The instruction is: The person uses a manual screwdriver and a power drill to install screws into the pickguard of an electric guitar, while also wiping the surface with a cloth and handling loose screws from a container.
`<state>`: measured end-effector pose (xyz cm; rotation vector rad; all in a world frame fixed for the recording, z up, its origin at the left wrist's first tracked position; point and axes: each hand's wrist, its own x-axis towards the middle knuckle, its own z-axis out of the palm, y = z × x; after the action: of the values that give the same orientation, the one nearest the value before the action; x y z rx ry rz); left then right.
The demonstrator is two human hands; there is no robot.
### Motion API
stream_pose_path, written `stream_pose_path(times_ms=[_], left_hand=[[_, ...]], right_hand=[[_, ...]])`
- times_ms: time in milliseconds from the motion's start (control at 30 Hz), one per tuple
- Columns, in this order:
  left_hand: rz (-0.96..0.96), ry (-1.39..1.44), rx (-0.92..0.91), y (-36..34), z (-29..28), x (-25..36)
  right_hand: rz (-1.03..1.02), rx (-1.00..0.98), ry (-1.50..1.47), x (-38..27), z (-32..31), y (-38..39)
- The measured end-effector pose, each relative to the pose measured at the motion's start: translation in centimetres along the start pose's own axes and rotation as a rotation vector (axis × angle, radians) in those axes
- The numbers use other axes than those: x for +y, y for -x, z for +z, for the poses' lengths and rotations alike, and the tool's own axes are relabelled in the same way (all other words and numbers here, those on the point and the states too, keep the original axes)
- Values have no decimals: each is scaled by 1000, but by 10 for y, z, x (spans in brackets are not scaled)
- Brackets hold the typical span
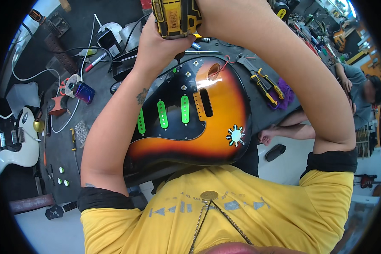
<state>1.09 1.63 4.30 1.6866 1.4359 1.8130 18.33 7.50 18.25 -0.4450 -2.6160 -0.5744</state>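
At the top edge, my left hand (167, 48) is closed round the underside of a yellow and black cordless drill (175, 21), its thumb across the lower end. My right hand (216, 19) is against the drill's right side, its fingers mostly hidden. Below them lies a sunburst electric guitar body (226, 101), fitted with a black pickguard (173, 116) and bright green pickups (185, 109). A sun-shaped sticker (235, 135) marks its lower right. Red wire comes out of an oval jack opening (214, 71). My left forearm covers part of the body.
Yellow-handled pliers (266, 86) lie on a purple cloth (283, 94) to the right. At the left are a screwdriver (73, 139), tape roll (73, 84), cables and a white guitar (23, 142). Another person (357, 95) sits at far right, one hand (267, 135) near the bench.
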Motion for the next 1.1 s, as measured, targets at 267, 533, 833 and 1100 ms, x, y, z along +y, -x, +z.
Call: stream_pose_path(times_ms=[267, 533, 833, 1100], left_hand=[[-51, 100, 2, 2, 1, -8], [-3, 86, 11, 2, 5, -5], [-23, 84, 29, 5, 9, -13], [-43, 5, -14, 0, 3, 7]], right_hand=[[-37, 2, -21, 2, 6, 0], [-12, -36, 37, 2, 12, -3], [-48, 7, 14, 6, 16, 2], [-45, 27, 36, 5, 6, 1]])
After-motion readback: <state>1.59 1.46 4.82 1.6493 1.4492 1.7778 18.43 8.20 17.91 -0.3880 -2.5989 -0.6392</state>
